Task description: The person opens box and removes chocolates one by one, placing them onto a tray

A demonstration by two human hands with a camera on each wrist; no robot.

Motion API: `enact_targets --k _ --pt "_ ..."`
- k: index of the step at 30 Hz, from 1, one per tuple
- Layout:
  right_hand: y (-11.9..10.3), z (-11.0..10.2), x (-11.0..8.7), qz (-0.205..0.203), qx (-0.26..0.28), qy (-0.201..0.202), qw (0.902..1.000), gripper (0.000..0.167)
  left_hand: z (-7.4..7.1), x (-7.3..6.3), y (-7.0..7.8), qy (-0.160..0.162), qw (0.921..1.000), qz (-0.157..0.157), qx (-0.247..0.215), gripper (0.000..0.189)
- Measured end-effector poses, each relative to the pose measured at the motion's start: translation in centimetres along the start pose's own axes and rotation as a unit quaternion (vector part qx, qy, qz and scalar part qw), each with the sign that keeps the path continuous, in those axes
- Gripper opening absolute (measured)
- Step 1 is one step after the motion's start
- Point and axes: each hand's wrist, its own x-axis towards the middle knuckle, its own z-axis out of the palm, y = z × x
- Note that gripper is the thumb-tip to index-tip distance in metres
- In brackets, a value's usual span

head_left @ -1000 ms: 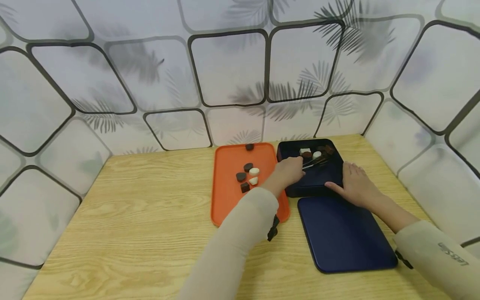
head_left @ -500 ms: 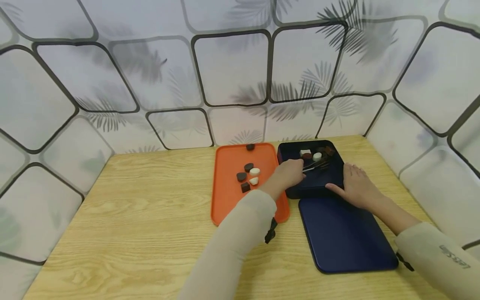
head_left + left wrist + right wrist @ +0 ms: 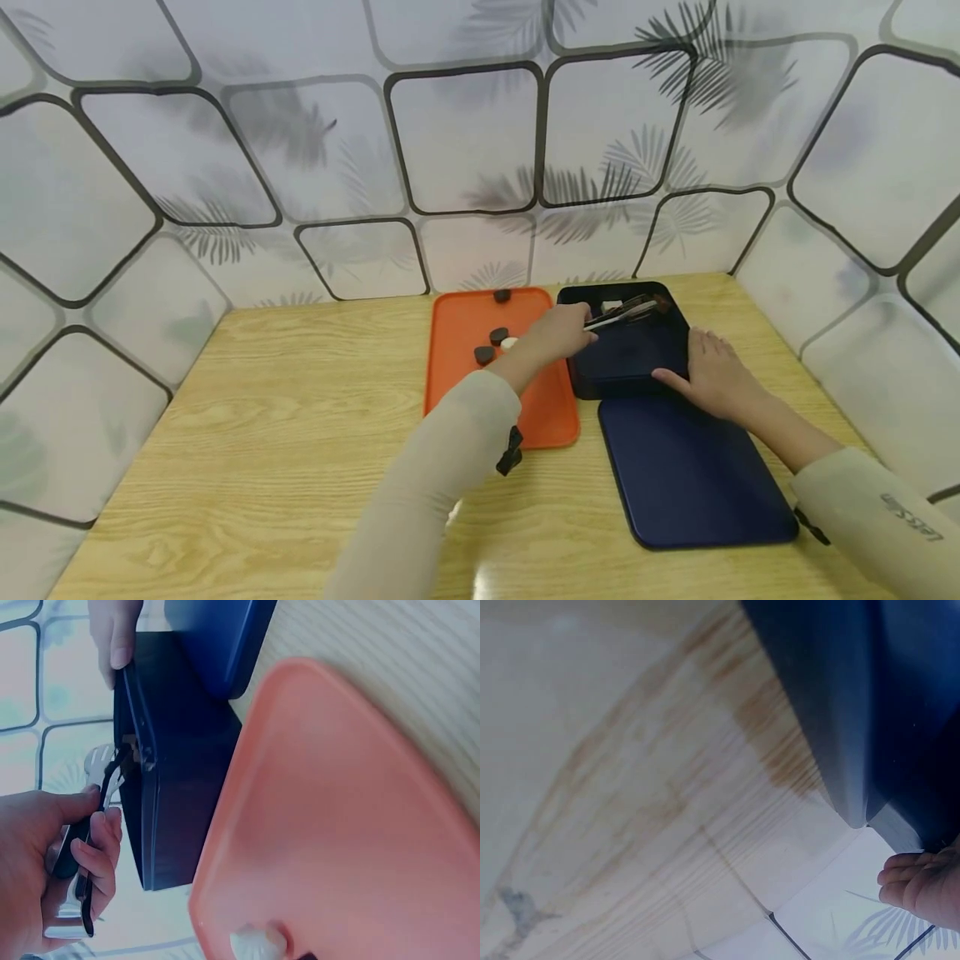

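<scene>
In my left hand (image 3: 558, 332) I grip a pair of tongs (image 3: 626, 315), metal with black grips and fork-like ends. Seen from the left wrist, thumb and fingers wrap the tongs (image 3: 79, 862). The tong ends are over the dark blue box (image 3: 618, 389), overlapping the chocolates inside; I cannot tell whether they pinch one. A white piece (image 3: 611, 306) shows at the box's back. My right hand (image 3: 716, 375) rests flat against the box's right wall, fingers straight and thumb at the front corner. An orange tray (image 3: 551, 425) carries dark chocolates (image 3: 484, 355) and white ones (image 3: 508, 342), partly hidden by my left arm.
A dark blue lid (image 3: 697, 475) lies on the wooden table (image 3: 285, 433) in front of the box. One more dark chocolate (image 3: 502, 295) sits at the tray's far edge. Patterned fabric walls (image 3: 465, 133) rise behind and on both sides.
My left hand has lifted slightly and moved a little left and back with the tongs. The tongs now cover chocolates seen earlier in the box. My right hand stays on the box.
</scene>
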Motion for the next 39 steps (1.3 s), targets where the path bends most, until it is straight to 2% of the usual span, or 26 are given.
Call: enact_targets --k 8,13,16,21,27,34,39 --pt "0.1 -0.1 -0.4 -0.004 -0.002 0.002 1.0000 0.096 -1.1 -1.5 -2.1 0.009 0.9991 0.012 -0.040 0.040" --pt "0.1 -0.6 -0.6 0.006 -0.002 -0.008 0.9999 0.098 -1.8 -2.6 -3.4 0.018 0.9988 0.033 -0.032 0.039" --pt "0.1 -0.6 -0.6 0.009 0.001 -0.013 0.9999 0.098 -2.1 -3.7 -4.3 0.021 0.9989 0.035 -0.024 0.038" --pt "0.0 -0.1 -0.4 0.002 0.000 -0.006 1.0000 0.097 -2.4 -5.5 -7.1 0.036 0.9985 0.031 -0.026 0.035" --pt "0.1 0.0 -0.5 0.001 -0.003 0.002 1.0000 0.097 -2.4 -7.0 -10.2 0.054 0.9976 0.011 -0.043 0.029" --pt "0.1 0.1 -0.2 -0.009 -0.013 0.015 0.9998 0.095 -3.3 -9.2 -13.6 0.093 0.9954 -0.006 -0.022 0.030" --pt "-0.1 -0.1 -0.1 -0.012 -0.022 0.022 0.9994 0.095 -3.7 -10.6 -15.9 0.109 0.9933 -0.020 -0.034 0.030"
